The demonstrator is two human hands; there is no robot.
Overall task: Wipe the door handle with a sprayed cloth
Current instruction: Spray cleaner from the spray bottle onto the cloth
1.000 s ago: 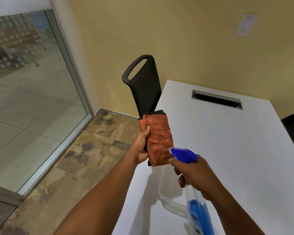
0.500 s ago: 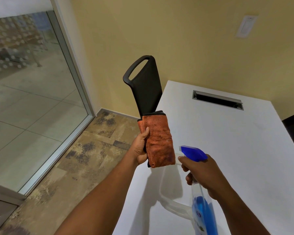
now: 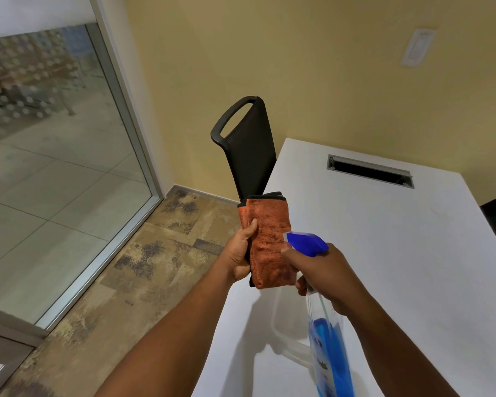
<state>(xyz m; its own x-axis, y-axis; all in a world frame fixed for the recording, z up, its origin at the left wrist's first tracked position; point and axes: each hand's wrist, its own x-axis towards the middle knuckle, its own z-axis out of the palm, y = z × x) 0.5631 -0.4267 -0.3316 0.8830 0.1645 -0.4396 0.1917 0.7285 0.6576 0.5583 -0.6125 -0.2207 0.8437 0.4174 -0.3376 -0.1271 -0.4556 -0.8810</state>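
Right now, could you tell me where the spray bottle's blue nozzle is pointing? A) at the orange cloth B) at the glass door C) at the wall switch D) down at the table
A: the right hand holds the bottle with its nozzle right against the cloth held up by the left hand.

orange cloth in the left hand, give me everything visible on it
The orange cloth looks like plush microfibre with a dark trim along its top edge, folded into a long upright pad. The left hand grips its left side, thumb on the front face. The blue nozzle of the spray bottle, held by the right hand, sits close against its right edge. It is held in the air over the corner of the white table.
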